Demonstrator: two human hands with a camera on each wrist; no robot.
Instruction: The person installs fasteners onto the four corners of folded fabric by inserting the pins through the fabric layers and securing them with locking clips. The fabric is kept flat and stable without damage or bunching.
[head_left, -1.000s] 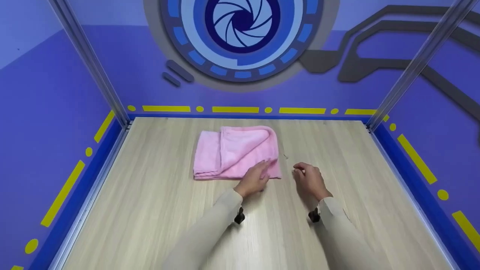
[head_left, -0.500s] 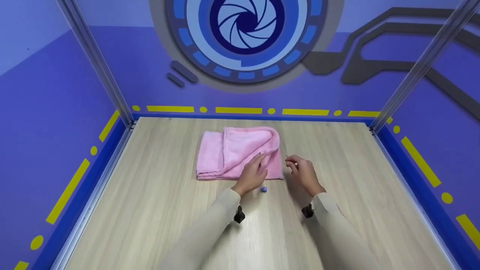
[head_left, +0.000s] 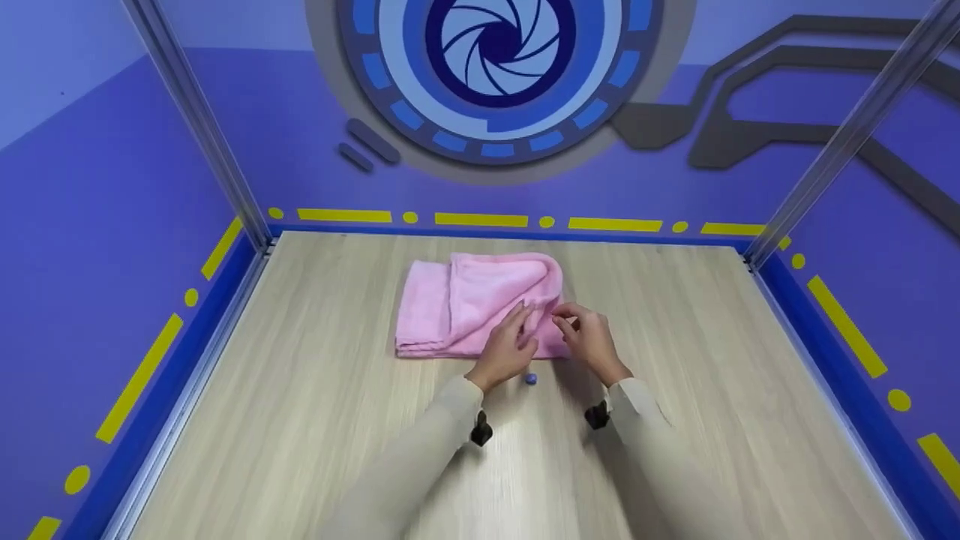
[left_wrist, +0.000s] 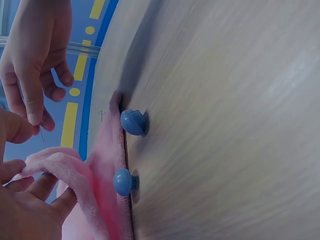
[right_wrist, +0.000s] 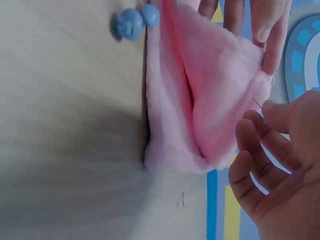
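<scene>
Two pinches, far side

We find folded pink fleece (head_left: pixel 426 300) near the far edge of the table (head_left: pixel 337 300); left hand (head_left: pixel 502 352) pinching its raised fold, right hand (head_left: pixel 592 341) pinching a thin metal pin (right_wrist: pixel 257 103). Two blue mushroom-shaped knobs (left_wrist: pixel 132 122) beside its near edge.

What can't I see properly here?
Head view: underside of the pink cloth, hidden by its upper layers.
Right wrist: part of the left hand, cut by the top edge.
Right wrist: part of the thin pin, hidden by the right hand.
Right wrist: little thing on the table, too small to name.
</scene>
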